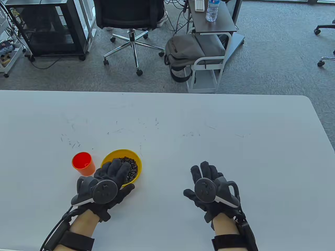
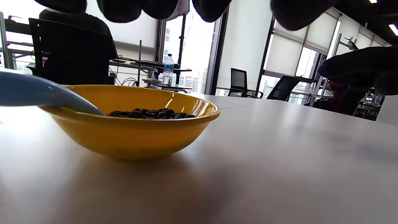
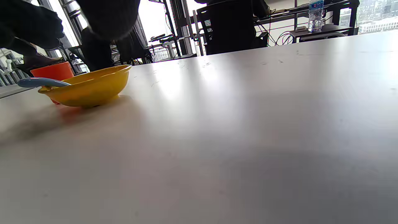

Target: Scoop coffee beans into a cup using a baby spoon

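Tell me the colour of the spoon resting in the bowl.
Light blue. The spoon shows best in the left wrist view, lying over the yellow bowl's rim.

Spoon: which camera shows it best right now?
Left wrist view: the blue spoon looms large, resting on the yellow bowl rim. Right wrist view shows it small and distant; in the table view the left hand hides it.
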`<state>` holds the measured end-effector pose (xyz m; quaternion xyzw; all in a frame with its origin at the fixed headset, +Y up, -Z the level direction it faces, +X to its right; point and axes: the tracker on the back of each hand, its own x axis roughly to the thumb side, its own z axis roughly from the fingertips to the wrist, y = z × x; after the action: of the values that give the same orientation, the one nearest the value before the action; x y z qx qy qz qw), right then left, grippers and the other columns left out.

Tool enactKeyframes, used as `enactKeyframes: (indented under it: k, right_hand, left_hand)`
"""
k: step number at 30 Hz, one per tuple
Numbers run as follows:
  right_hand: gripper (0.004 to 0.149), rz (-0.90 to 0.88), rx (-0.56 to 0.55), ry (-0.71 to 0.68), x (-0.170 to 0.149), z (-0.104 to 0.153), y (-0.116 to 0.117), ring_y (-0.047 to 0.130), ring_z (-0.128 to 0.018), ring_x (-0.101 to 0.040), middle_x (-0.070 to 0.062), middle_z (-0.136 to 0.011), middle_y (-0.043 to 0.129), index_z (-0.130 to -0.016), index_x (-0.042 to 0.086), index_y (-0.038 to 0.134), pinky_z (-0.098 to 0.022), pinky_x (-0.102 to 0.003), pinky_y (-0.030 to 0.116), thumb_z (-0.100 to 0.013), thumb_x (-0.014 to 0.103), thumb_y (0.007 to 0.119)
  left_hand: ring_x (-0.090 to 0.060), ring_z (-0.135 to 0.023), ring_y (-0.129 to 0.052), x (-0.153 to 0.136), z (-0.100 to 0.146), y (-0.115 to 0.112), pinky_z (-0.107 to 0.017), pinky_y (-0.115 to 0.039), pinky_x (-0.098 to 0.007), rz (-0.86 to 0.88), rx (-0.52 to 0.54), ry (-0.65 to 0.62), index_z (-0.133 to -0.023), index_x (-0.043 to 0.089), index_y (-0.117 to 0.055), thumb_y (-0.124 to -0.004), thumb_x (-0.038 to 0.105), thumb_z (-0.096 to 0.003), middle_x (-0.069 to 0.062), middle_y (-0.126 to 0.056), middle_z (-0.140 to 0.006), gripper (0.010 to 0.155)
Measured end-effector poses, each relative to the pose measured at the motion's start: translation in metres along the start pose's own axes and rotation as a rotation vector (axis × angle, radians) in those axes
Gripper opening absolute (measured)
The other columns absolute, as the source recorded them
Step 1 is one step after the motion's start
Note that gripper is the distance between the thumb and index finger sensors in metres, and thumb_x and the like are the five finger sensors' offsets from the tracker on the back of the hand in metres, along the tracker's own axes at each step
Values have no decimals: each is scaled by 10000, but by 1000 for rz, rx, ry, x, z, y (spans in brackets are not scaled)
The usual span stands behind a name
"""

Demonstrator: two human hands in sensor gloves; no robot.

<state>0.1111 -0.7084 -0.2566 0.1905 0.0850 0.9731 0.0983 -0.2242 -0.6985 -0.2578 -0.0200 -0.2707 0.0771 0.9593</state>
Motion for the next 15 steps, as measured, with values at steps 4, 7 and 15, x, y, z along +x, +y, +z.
enactKeyframes:
  k: [4,7,15]
  right_hand:
    - [865,1,-2,-2,0,0,0,284,-916,-664,-398,-1102,193,-1115,19,291,-629,-765,381,-572,591,648]
    - [865,5,1,-5,1,0,0,285,-915,-665,-398,-1102,194,-1115,19,291,-628,-765,381,-572,590,648]
    - [863,2,10,-12,2,0,1,284,-915,-665,-397,-1102,194,-1115,20,291,-629,-764,382,-572,589,648]
  left_hand:
    - [-656,-988,-471,1,0,-1,-609,-499,-785,11,-12,-4,-1176,76,-430,-641,547,-632,-363,-359,-1142,750]
    - [-656,-988,-472,0,0,-1,-609,-499,-786,18,-8,-1,-1176,77,-430,-640,547,-633,-365,-358,-1141,749]
    - [-643,-982,-510,-6,0,0,-609,-514,-778,45,11,12,-1169,71,-461,-645,543,-630,-354,-384,-1141,739]
